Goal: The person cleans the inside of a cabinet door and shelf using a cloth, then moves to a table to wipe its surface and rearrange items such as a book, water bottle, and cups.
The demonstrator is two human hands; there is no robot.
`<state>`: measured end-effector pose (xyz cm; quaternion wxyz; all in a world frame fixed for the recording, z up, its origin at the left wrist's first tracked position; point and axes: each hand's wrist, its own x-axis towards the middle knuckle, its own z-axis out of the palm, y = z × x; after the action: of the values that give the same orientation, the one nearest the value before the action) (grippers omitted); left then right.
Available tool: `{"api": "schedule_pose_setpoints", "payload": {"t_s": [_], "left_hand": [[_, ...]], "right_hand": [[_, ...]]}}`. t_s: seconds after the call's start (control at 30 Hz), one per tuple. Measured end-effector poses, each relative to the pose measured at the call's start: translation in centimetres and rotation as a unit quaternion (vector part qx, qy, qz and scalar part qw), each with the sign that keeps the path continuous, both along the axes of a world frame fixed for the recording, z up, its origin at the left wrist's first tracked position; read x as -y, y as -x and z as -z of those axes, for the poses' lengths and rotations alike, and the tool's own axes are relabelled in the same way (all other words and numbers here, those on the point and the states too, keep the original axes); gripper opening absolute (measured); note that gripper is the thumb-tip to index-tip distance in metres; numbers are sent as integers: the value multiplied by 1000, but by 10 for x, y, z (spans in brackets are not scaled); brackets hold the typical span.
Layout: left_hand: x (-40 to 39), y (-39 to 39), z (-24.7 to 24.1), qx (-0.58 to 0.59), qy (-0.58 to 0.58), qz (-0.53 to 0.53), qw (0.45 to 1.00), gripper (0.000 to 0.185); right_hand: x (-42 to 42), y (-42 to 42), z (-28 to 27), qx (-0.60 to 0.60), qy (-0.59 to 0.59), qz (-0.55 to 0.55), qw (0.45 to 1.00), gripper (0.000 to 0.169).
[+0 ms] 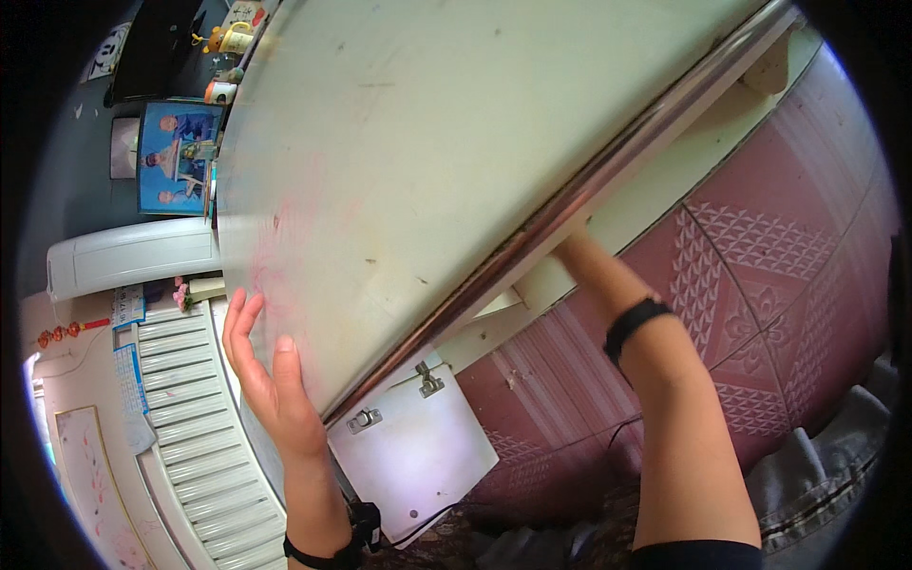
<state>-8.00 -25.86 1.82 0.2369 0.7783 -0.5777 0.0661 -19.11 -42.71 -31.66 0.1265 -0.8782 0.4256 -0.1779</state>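
My left hand [274,385] is raised at the lower left corner of a pale, stained cabinet top [399,164], thumb and fingers spread, with no object seen in it. My right forearm [605,278], with a black wristband [636,324], reaches under the metal-trimmed front edge [513,239]. That hand is hidden inside the cabinet beneath the top. A white cabinet door [420,449] with two metal hinges stands open between my arms.
A white slatted radiator [203,427] runs along the left. Beyond the top are a framed photo [178,158], a white air conditioner [135,258], a bear-shaped cup [228,40] and pink flowers [181,293]. Patterned red tiles [755,285] cover the floor at right.
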Motion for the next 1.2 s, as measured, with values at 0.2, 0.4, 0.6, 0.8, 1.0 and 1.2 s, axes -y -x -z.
{"api": "schedule_pose_setpoints", "payload": {"t_s": [0.2,0.4,0.6,0.8,1.0,1.2], "left_hand": [[-11,-24,0,2,0,-20,1000,43],[-7,-23,3,-26,9,-14,1000,42],[-1,-8,7,37,2,-18,999,43],[-22,-50,13,190,1,-11,982,47],[22,11,28,136,-14,-108,985,63],[-47,39,-8,-62,-214,-137,965,89]], "right_hand": [[-72,75,9,49,40,-62,996,36],[96,221,34,217,102,342,909,49],[60,183,54,395,12,456,797,72],[-148,12,-2,341,-272,310,845,80],[-173,39,-67,259,-624,193,712,22],[-150,66,-233,523,-670,211,483,25]]}}
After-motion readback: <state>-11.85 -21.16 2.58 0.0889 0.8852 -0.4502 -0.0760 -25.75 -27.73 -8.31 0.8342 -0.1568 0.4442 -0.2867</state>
